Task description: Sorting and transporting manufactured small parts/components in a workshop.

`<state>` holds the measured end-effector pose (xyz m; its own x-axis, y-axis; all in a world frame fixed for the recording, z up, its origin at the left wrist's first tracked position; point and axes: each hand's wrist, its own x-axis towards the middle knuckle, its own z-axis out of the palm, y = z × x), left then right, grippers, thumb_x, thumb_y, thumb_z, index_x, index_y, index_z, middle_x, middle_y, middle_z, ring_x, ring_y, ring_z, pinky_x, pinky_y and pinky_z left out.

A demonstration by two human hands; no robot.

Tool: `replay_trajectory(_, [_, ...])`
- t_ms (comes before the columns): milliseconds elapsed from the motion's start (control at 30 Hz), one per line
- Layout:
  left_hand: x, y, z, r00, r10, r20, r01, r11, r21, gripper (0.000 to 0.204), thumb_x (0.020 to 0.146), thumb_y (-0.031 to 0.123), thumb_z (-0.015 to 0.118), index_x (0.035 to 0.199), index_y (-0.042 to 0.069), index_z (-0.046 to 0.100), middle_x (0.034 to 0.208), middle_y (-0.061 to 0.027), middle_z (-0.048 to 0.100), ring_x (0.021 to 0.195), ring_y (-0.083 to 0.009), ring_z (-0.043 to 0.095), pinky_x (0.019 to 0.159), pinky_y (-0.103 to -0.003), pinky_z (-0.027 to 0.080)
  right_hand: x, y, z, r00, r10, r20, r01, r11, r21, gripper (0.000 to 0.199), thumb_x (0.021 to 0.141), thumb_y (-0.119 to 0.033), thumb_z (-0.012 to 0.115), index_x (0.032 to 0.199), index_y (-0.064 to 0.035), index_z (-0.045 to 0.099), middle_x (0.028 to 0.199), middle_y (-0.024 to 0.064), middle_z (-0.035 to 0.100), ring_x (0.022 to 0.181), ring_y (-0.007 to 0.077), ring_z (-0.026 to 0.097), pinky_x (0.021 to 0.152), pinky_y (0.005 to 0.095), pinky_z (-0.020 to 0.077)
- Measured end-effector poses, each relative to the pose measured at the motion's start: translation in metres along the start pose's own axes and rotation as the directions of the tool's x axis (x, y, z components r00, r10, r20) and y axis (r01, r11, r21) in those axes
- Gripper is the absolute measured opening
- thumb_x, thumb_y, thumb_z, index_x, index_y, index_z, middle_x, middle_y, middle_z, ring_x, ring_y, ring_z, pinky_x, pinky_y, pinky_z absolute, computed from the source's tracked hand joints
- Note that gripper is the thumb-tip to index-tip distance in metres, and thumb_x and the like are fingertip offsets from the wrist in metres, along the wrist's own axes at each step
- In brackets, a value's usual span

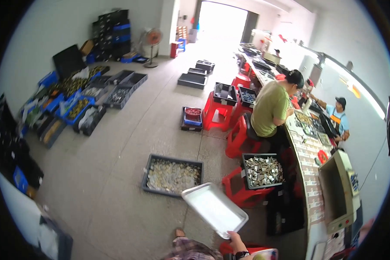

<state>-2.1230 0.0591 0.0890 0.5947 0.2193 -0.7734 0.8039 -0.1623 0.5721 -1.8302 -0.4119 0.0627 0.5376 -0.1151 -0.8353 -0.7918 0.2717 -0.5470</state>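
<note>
Gripping the near corner of an empty white tray, the right hand holds it tilted out over the floor, fingers pinched on its rim. The left hand is out of sight. Just beyond the tray's far edge a grey crate of pale parts sits on the floor, beside a red stool.

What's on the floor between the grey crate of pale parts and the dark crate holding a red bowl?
In the head view, only bare concrete floor separates the grey crate and the dark crate with the red bowl.
</note>
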Motion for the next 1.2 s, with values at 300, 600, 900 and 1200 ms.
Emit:
replay_trajectory(300, [0.127,0.139,-0.262,0.995,0.060,-0.078,-0.054,0.996,0.072,0.037,0.085,0.033,0.051,0.104,0.002,0.055,0.105,-0.0087,0.052,0.096,-0.0192,0.048,0.081,-0.031,0.039,0.041,-0.005,0.340,0.810,0.309,0.498,0.154,0.707,-0.690,0.023,0.076,-0.030,0.057,0.074,-0.0071,0.056,0.056,-0.0027,0.038,0.045,0.0104,0.034,0.041,0.0271,0.0266])
replay_trajectory(600, [0.263,0.229,-0.487,0.981,0.102,-0.165,-0.101,0.995,0.015,0.036,0.084,0.034,0.051,0.102,0.002,0.055,0.101,-0.0081,0.053,0.093,-0.0184,0.048,0.078,-0.031,0.040,0.073,-0.038,0.659,0.685,0.422,0.593,0.263,0.616,-0.743,0.029,0.075,-0.028,0.057,0.094,-0.0059,0.054,0.063,-0.0002,0.041,0.045,0.0112,0.032,0.040,0.0259,0.0231])
replay_trajectory(900, [0.406,0.358,-0.641,0.985,0.134,-0.108,-0.137,0.990,-0.025,0.035,0.084,0.034,0.052,0.099,0.002,0.055,0.097,-0.0074,0.053,0.090,-0.0176,0.048,0.076,-0.031,0.040,0.077,-0.106,0.852,0.762,0.189,0.619,0.291,0.754,-0.589,0.038,0.073,-0.027,0.056,0.101,-0.0020,0.053,0.071,0.0026,0.052,0.056,0.0127,0.046,0.047,0.0254,0.0343])
replay_trajectory(1200, [0.627,0.611,-0.732,0.953,0.298,-0.060,-0.297,0.954,0.030,0.034,0.083,0.034,0.053,0.097,0.003,0.056,0.093,-0.0068,0.053,0.086,-0.0168,0.049,0.073,-0.031,0.041,0.167,-0.264,0.990,0.779,0.166,0.604,0.214,0.836,-0.505,0.054,0.075,-0.029,0.060,0.119,-0.0023,0.044,0.107,0.0074,0.054,0.094,0.0181,0.050,0.080,0.0310,0.0408])
